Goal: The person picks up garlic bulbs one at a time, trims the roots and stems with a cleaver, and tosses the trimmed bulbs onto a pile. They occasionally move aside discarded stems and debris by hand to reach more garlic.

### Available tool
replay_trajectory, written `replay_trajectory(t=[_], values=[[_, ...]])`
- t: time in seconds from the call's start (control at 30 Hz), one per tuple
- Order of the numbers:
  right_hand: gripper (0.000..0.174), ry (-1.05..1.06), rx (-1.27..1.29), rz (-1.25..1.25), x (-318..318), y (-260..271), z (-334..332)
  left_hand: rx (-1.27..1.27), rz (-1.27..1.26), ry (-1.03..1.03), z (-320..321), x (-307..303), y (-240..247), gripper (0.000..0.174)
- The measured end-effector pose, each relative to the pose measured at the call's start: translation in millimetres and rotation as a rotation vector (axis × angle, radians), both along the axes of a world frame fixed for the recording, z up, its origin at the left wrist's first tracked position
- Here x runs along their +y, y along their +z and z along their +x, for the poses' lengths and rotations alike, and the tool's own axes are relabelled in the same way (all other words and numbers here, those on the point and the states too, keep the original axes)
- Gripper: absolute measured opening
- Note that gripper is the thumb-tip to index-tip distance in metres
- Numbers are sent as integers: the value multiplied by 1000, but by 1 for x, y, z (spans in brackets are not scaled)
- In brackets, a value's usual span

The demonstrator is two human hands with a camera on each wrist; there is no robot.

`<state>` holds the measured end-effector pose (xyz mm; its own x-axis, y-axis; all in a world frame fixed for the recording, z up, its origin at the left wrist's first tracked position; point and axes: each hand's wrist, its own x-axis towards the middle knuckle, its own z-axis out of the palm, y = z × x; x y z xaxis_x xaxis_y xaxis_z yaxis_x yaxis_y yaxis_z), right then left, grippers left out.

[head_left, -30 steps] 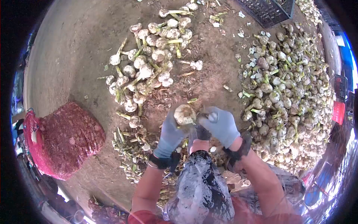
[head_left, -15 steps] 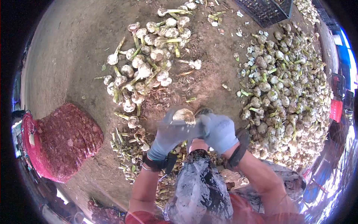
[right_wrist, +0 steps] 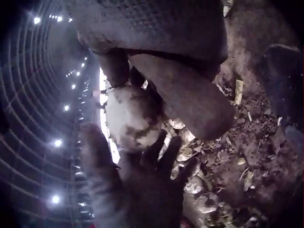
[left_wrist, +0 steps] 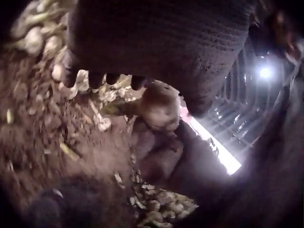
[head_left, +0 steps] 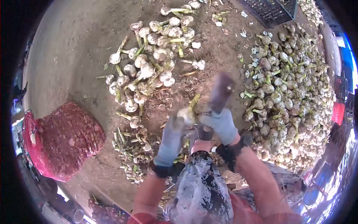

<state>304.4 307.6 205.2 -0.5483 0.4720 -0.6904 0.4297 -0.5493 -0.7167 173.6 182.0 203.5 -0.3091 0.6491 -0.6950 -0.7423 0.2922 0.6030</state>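
- Holds 1 garlic bulb up in front of the body, clear of the ground and between 2 gloved hands.
- Cups it from below and from the near left with the left hand, fingers curled up round the bulb's underside.
- Pinches the same bulb from the right with the right hand, thumb and 1 finger laid against its skin, seen most plainly from the right wrist.
- Has both hands touching the bulb, neither nearer than the other: left lower and closer to the body, right a little higher and further out.
- Points the green stem up and away to the right in the head view, along the bulb's long axis, round end down toward the left palm.
- Shows a blurred dark shape just above the right hand, beside the stem; cannot tell what.
- Sits well apart from the small garlic pile ahead on the left and the big garlic heap on the right.
- Hangs above scattered cut stems, with a red mesh sack far left and a black crate far ahead.
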Motion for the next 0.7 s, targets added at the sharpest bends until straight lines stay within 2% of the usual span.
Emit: replay_trajectory(t=[0.03,0.07,0.13,0.17,0.2,0.27,0.33,0.37,0.4,0.43,0.47,0.53,0.6,0.63,0.67,0.7], values=[[23,152,-73,154,1,11,-6,-52,68,55,0,-1,4,56],[23,152,-71,156,-3,3,-6,-50,71,55,-1,-6,-11,56],[29,309,-188,462,-12,-12,-8,-35,87,86,-6,-16,-46,47],[32,318,-257,399,-12,-9,-7,-37,84,84,-7,-22,-50,47],[32,317,-260,395,-12,-14,-4,-49,115,85,-9,-21,-42,46],[31,487,-360,589,-16,-41,9,-63,146,82,-13,-12,-19,46],[30,861,-477,666,-19,-107,56,-45,217,-9,-17,9,4,48],[22,611,-618,539,-26,-89,55,146,285,-184,-8,13,-1,60],[18,549,-541,479,-39,-90,62,199,440,-364,10,34,6,65],[18,575,-521,445,-56,-93,70,236,587,-554,19,61,29,70],[18,565,-443,481,-59,-102,75,451,685,-669,15,75,57,72],[17,535,-298,555,-58,-113,84,858,727,-551,9,82,58,63],[17,505,-216,611,-37,-107,83,831,354,-529,-21,42,41,53],[18,316,-277,527,-22,-89,80,842,104,-331,-30,17,20,36],[22,129,-340,431,-12,-81,83,1228,-153,-365,-53,-18,-5,35],[18,168,-303,536,-7,-116,113,895,-497,-269,-68,-31,5,37]])
